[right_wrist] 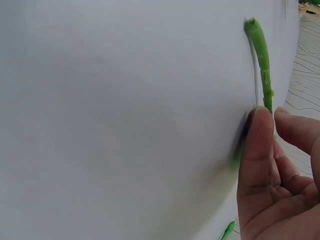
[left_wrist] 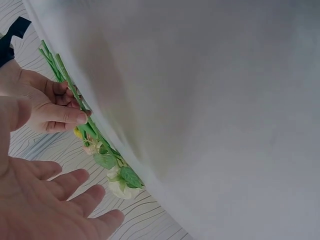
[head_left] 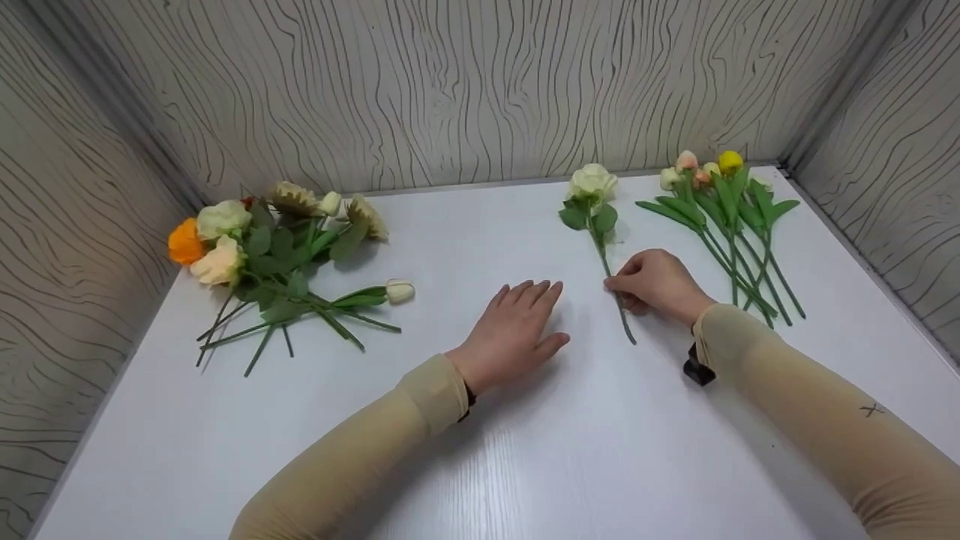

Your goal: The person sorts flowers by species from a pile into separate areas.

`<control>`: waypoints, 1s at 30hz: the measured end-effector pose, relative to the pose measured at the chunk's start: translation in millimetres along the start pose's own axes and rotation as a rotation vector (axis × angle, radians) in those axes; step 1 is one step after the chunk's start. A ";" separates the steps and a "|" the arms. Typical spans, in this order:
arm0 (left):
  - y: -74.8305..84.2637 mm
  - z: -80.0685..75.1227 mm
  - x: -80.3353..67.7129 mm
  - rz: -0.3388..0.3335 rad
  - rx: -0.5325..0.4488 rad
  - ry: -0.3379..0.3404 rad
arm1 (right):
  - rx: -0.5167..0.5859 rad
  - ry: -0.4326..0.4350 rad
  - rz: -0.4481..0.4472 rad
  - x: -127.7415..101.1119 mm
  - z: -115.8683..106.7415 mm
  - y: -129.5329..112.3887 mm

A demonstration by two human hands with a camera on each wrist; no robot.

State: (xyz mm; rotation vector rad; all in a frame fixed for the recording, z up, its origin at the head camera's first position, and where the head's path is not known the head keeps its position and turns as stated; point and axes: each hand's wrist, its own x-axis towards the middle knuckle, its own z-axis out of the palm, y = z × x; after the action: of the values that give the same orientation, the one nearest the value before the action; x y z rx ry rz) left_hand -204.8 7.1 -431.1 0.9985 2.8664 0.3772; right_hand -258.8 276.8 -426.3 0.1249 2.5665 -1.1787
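A white rose (head_left: 592, 182) with green leaves lies toward the back of the white table, right of the middle. Near the lower part of its stem (right_wrist: 260, 60), my right hand (head_left: 656, 285) holds it between thumb and curled fingers. The cut end of the stem sticks out past the fingertips in the right wrist view. My left hand (head_left: 510, 337) is palm down at the middle of the table, fingers straight and thumb spread, with nothing in it. Whether its palm touches the table cannot be told.
At the right back lies a bunch of tulips (head_left: 727, 202), pink, yellow and white, stems toward the front. A mixed heap of flowers (head_left: 277, 255) lies at the left, with a white tulip (head_left: 400, 291) at its right side. Patterned wall panels (head_left: 480, 90) border the table (head_left: 495, 480).
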 end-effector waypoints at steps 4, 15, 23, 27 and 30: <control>-6.5 -3.0 -3.6 -0.012 -0.022 0.011 | -0.005 0.009 0.014 -1.3 -4.6 -0.6; -58.3 -23.8 -29.1 -0.123 -0.182 0.180 | -0.180 0.202 -0.213 -6.7 -6.7 -11.3; -121.6 -47.2 -76.6 -0.362 -0.530 0.316 | -0.351 0.178 -0.410 -18.3 34.8 -41.2; -159.5 -60.0 -106.2 -0.515 -0.746 0.355 | -0.430 0.164 -0.550 -27.6 60.8 -57.7; -183.9 -69.2 -125.8 -0.631 -0.923 0.416 | -0.481 0.150 -0.667 -35.1 79.1 -69.4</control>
State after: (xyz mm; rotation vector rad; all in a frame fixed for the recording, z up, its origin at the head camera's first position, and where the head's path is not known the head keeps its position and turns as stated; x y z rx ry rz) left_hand -227.6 -224.3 -412.0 -0.1555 2.5482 1.7286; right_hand -220.6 173.5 -413.3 -0.8320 3.0450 -0.6941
